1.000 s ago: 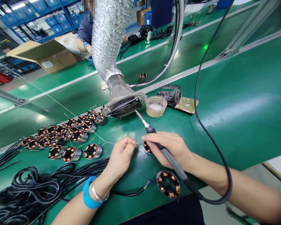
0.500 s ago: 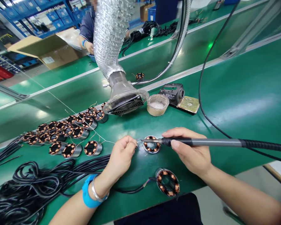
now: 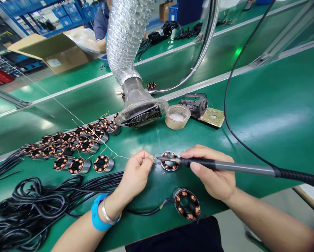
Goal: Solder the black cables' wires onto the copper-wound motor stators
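On green worktop (image 3: 264, 115), 1 soldering iron (image 3: 225, 166) grasped in right hand (image 3: 212, 173), tip just left of that grip at 1 stator coil (image 3: 169, 161); left hand (image 3: 136, 173) pinched on thin wire (image 3: 115, 154), approx. touching tip.

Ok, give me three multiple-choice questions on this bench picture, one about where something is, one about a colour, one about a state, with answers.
1. Where does the soldering iron tip sit?
A. over the small coil between the hands
B. inside the cardboard box
C. on the cable pile

2. What colour is the band on the left wrist?
A. red
B. blue
C. yellow

3. How is the right hand?
A. flat on the bench
B. out of view
C. closed around the iron

Answers: 1 A, the tip points at that coil beside the left hand. 2 B, the wristband is blue. 3 C, fingers wrap the handle.
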Demonstrator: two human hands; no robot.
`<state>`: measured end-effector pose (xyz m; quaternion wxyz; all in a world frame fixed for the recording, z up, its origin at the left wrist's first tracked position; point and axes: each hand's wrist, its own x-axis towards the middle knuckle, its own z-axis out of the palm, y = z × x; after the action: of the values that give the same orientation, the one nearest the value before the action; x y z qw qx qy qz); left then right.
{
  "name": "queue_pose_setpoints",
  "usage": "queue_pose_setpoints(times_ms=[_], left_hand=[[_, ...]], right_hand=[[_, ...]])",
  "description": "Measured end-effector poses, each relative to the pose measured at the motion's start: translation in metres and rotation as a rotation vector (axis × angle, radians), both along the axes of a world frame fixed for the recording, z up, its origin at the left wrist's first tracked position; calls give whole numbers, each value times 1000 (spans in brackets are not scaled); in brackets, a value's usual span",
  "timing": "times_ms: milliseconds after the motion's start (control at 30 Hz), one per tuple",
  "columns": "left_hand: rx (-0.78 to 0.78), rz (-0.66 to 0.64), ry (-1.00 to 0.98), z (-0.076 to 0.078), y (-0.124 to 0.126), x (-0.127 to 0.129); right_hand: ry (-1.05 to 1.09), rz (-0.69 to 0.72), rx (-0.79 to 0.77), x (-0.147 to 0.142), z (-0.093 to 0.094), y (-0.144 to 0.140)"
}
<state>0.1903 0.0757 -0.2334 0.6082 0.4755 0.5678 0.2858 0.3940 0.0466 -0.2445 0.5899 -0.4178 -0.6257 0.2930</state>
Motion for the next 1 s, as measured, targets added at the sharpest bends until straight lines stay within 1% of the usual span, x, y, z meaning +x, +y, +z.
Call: queue_pose_setpoints(times_ms=[233, 367, 600, 1000], left_hand=[[14, -18, 22, 2, 0, 0], [17, -22, 28, 1, -1, -1], [9, -20, 26, 1, -1, -1], [22, -30, 38, 1, 0, -1]], right_hand=[[-101, 37, 144, -6, 14, -3], [-137, 49, 222, -8, 17, -5], [-79, 9, 241, -6, 20, -5], [-38, 38, 233, -5, 16, -6]])
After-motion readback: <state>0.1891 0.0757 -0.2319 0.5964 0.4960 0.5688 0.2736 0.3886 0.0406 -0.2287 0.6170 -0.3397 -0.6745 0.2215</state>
